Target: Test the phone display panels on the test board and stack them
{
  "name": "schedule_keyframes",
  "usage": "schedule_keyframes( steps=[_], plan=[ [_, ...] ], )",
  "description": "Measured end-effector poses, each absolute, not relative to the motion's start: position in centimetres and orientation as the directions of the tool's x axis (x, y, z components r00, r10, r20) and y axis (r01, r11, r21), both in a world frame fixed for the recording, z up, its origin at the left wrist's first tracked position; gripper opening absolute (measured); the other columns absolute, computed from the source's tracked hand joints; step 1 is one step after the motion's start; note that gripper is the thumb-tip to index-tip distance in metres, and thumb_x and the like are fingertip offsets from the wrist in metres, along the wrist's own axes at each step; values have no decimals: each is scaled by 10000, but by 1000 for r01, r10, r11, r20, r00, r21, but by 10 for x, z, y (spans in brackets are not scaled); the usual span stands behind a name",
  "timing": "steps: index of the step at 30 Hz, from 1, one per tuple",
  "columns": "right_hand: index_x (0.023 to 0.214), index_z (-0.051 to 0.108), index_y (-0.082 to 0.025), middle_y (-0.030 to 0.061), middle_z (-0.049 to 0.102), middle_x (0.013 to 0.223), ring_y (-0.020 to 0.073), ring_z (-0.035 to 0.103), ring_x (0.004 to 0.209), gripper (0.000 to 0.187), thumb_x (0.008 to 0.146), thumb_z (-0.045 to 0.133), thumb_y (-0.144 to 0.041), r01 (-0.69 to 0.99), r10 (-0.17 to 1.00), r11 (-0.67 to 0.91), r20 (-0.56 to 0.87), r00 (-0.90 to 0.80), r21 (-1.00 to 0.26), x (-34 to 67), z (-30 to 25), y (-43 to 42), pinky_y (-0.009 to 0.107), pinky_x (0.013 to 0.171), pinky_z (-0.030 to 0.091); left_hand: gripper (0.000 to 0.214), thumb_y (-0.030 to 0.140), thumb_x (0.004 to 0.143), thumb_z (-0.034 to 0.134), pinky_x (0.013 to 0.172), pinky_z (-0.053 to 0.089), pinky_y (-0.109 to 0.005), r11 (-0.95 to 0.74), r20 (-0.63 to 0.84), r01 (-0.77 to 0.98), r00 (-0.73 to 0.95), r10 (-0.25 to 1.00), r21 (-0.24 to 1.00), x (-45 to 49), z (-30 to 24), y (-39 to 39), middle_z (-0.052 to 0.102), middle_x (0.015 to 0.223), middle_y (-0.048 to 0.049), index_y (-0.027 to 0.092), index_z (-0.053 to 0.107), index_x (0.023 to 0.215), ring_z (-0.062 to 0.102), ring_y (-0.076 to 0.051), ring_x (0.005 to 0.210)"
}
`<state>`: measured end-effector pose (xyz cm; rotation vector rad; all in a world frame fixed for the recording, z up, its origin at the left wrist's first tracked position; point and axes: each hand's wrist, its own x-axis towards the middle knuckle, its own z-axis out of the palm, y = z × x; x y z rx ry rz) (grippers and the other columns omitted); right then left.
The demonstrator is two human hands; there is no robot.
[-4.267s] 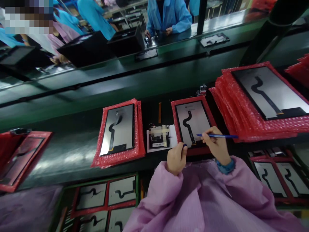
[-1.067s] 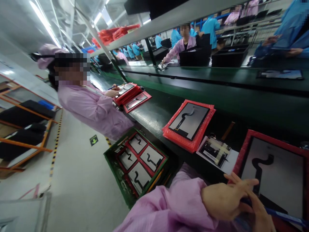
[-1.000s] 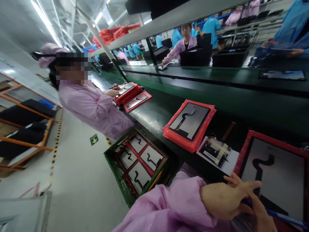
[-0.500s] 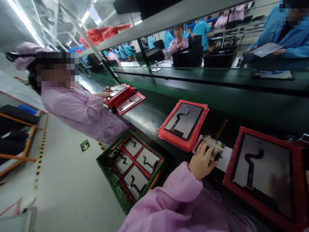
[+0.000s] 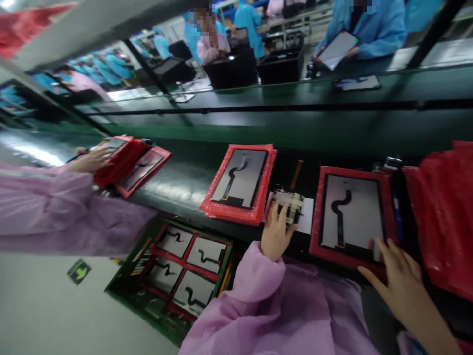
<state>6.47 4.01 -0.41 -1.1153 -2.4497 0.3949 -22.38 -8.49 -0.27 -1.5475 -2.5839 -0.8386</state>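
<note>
My left hand point(image 5: 278, 231) rests its spread fingertips on a small test fixture point(image 5: 290, 204) with pale and dark parts, which lies on a white sheet point(image 5: 306, 217). On the right, my right hand point(image 5: 401, 271) is open, thumb apart, over the lower right corner of a display panel point(image 5: 358, 212). That panel lies face down on a red bubble-wrap sleeve point(image 5: 317, 231), with a curved black flex cable point(image 5: 339, 217) across its grey back. Whether the right fingers touch it I cannot tell. Left of the fixture, another panel point(image 5: 244, 172) tops a stack of red sleeves point(image 5: 236, 214).
A green crate point(image 5: 121, 286) with several panels stands low on the left. A co-worker's hand point(image 5: 90, 160) is at red sleeves point(image 5: 144, 172) further left. Red sleeves point(image 5: 447, 217) are heaped at the right. A brown strip point(image 5: 296, 174) lies behind the fixture.
My view has swung to the right, bringing the heap of red sleeves and my whole right hand into sight. My left hand stays at the fixture.
</note>
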Motion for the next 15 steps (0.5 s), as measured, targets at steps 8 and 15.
schedule_keyframes(
  steps=[8,15],
  plan=[
    [1491,439,-57,255,553,1417,401,496,1327,865,963,259,-718,663,701,712,174,-692,-232,54,31,47,579,1059,481,570,376,994,558,1187,399,-548,279,288,852,-430,856,442,-240,7,-88,368,1588,-201,205,367,1503,330,-351,1516],
    [1462,496,-120,181,604,1398,339,563,1294,631,993,414,-534,505,575,800,177,-799,-323,-14,99,107,546,1099,467,462,366,998,543,1159,415,-498,244,292,891,-368,883,383,-270,48,-21,540,1446,-190,153,502,1406,484,-328,1383]
  ],
)
